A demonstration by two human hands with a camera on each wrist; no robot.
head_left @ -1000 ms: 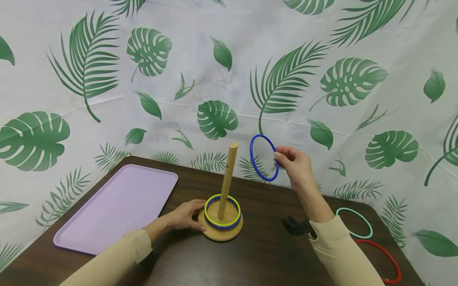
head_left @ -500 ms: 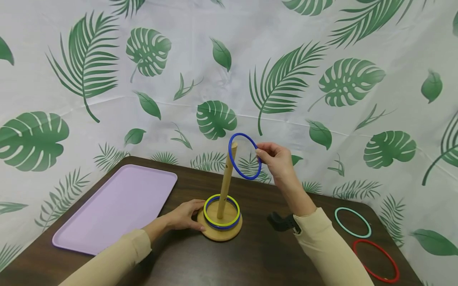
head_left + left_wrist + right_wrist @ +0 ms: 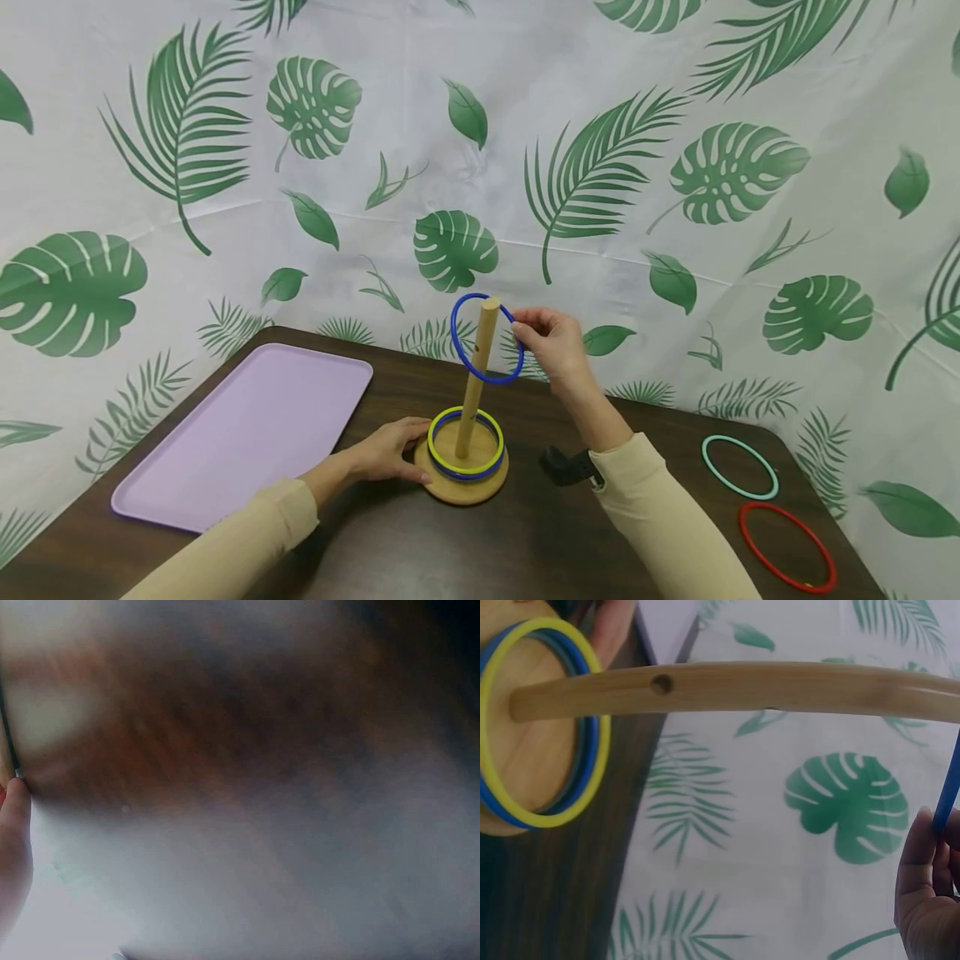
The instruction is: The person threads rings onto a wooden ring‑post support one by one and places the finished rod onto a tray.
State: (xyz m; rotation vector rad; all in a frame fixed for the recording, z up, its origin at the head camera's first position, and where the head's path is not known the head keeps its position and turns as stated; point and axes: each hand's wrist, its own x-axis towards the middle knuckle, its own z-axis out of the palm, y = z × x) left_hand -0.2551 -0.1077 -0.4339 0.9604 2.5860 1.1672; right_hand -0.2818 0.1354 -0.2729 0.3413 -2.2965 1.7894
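A wooden stand (image 3: 448, 495) has an upright peg (image 3: 471, 404). A yellow ring (image 3: 605, 754) and blue rings (image 3: 592, 754) lie around the peg on the base. My left hand (image 3: 386, 452) grips the base's left edge between thumb and fingers. In the left wrist view only a fingertip (image 3: 15, 840) shows. My right hand (image 3: 553, 343) pinches another blue ring (image 3: 453, 329) by its right side. That ring is tilted around the top of the peg in the head view, its lower edge crossing in front of the wood.
On the left of the dark table (image 3: 405, 550) lies a lilac tray (image 3: 255, 425). A mint ring (image 3: 707, 462) and a red ring (image 3: 750, 540) lie at the right edge. A leaf-print cloth (image 3: 480, 167) hangs right behind the table.
My right hand has carried the blue ring leftward from right of the peg to around its top. The left hand has stayed at the base.
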